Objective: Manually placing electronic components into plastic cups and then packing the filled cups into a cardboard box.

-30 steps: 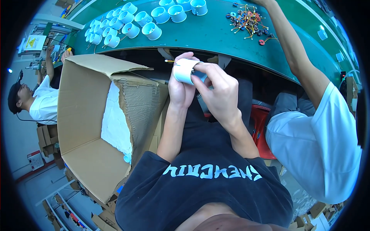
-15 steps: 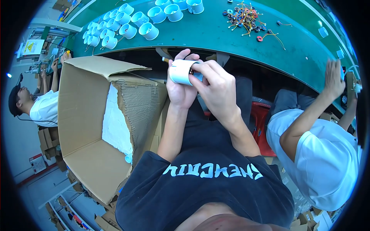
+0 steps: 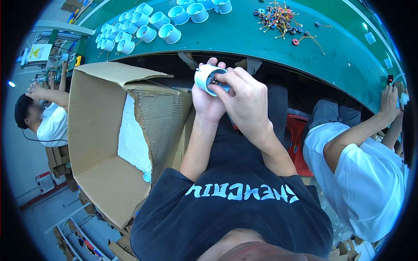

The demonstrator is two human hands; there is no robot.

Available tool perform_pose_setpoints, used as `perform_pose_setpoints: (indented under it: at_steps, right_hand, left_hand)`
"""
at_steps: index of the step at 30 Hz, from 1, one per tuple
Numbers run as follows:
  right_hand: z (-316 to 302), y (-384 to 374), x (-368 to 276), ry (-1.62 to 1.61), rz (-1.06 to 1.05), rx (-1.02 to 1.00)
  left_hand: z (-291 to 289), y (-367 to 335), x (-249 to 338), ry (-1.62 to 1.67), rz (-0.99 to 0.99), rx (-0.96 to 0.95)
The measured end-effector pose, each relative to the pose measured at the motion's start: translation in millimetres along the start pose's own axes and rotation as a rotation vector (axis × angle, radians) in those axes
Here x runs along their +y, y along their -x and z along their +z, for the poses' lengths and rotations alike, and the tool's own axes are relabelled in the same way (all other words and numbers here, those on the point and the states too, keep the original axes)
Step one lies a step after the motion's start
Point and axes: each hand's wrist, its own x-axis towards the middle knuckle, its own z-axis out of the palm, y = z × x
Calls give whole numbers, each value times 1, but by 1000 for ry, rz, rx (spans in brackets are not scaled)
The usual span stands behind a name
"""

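My left hand [image 3: 207,104] is closed around a white, cup-shaped plastic housing [image 3: 202,80], held up in front of the table's near edge. The housing lies on its side with its open mouth turned right and toward me. Thumb and fingers of my right hand [image 3: 249,98] reach into that mouth, pinched on a small dark part [image 3: 215,81] with coppery specks. The fingertips cover much of this part, so its full shape is hidden. On the green table [image 3: 244,45] a tangled pile of small round wired parts [image 3: 278,19] lies farther right.
Several similar white housings [image 3: 169,34] stand at the table's left. A large open cardboard box [image 3: 98,126] with white material inside is left of me. Close on my right, a co-worker in a white shirt [image 3: 361,174] sits beside a red chair [image 3: 297,141]. Another person [image 3: 52,122] is far left.
The housing has turned, so its mouth shows more toward me, with my right fingers still inside. The right co-worker's raised hand has dropped to the table edge. The person at left has raised an arm.
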Motion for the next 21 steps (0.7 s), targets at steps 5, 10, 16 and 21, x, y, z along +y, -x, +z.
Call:
perform_pose_setpoints:
  at_steps: [5,10,16,21]
  right_hand:
    - [-2,-3,1,9,32,-35]
    - [4,-3,11,-112,20,-47]
    - [12,-5,22,-200,-36,-52]
    - [7,1,-1,-152,-43,-59]
  left_hand:
    - [10,0,2,-323,82,-18]
    - [0,-6,13,-446,68,-136]
    - [12,-3,14,-607,134,11]
    - [18,6,22,-632,142,-99]
